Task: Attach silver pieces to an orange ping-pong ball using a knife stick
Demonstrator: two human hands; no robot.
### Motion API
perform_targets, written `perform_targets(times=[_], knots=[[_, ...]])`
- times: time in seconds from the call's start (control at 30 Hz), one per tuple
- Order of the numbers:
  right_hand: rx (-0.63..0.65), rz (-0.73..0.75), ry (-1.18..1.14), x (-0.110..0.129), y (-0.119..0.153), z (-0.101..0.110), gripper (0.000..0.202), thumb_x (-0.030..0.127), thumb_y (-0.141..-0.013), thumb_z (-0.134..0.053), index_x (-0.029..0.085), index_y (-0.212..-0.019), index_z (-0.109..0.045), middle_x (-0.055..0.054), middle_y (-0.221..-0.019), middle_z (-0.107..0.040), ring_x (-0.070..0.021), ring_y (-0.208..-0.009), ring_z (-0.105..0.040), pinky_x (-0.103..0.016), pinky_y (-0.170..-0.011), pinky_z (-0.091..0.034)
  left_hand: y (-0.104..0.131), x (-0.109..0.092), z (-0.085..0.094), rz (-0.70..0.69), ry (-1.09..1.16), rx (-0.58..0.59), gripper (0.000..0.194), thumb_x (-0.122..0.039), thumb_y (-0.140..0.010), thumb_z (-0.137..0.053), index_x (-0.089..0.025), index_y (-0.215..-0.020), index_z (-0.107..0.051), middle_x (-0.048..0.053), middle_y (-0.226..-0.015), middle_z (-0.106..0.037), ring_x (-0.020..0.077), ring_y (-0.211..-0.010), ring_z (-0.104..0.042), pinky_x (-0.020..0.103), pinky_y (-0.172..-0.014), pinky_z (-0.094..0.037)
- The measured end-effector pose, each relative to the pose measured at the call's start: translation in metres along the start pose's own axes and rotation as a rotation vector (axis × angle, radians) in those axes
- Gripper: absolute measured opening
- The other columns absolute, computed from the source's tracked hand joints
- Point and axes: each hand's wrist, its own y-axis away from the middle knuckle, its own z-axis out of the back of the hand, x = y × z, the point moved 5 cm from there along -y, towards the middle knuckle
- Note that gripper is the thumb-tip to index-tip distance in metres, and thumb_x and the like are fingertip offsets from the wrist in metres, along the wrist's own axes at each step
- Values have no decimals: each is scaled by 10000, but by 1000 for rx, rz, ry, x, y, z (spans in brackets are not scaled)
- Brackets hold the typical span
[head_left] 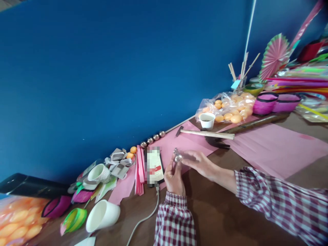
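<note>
Between my hands is a small shiny silver ball (178,158) with a clear or silvery bit at its top. My left hand (174,177) holds the ball from below, fingers closed around its lower side. My right hand (198,163) reaches in from the right, its fingertips at the ball's right side; whether they grip it is blurred. Left of my hands lies a phone (154,167) with a lit screen and a cable. Several silver balls (153,138) stand in a row along the wall.
A hammer (207,133) lies on pink paper (279,147) behind my hands. A white cup (207,120) stands beside bagged orange balls (235,109). At the left are a white cup (104,216), a green roll (74,221) and grey pieces (119,164).
</note>
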Motion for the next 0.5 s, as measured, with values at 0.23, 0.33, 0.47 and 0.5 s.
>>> perform_targets(times=[0.23, 0.33, 0.47, 0.5], knots=[[3, -19, 28, 3, 1, 0, 408, 340, -721, -609, 147, -1080, -594, -71, -1092, -618, -231, -1042, -539, -386, -937, -400, 0, -1, 1, -19, -44, -14, 382, -209, -673, -662, -177, -1049, -602, 60, -1125, -607, 205, -1093, -510, 355, -970, -371], [-8, -25, 45, 3, 1, 1, 401, 327, -722, -611, 143, -1078, -595, -76, -1091, -618, -233, -1024, -549, -383, -927, -407, 0, 0, 1, -28, -47, -16, 376, -207, -674, -661, -183, -1045, -604, 55, -1121, -609, 202, -1094, -509, 353, -966, -376], [-31, -3, 62, 1, 0, 2, 384, 314, -724, -611, 142, -1067, -600, -82, -1096, -615, -230, -1033, -544, -378, -936, -399, -1, 0, 2, -42, -93, -8, 379, -215, -684, -652, -174, -1057, -599, 65, -1138, -598, 209, -1108, -496, 361, -973, -366], [-40, -2, 62, 0, 0, 2, 384, 313, -725, -610, 143, -1069, -598, -84, -1097, -614, -229, -1036, -543, -378, -937, -398, -1, 0, 2, -42, -101, -3, 383, -218, -686, -650, -172, -1062, -596, 68, -1138, -597, 211, -1106, -498, 365, -974, -365]])
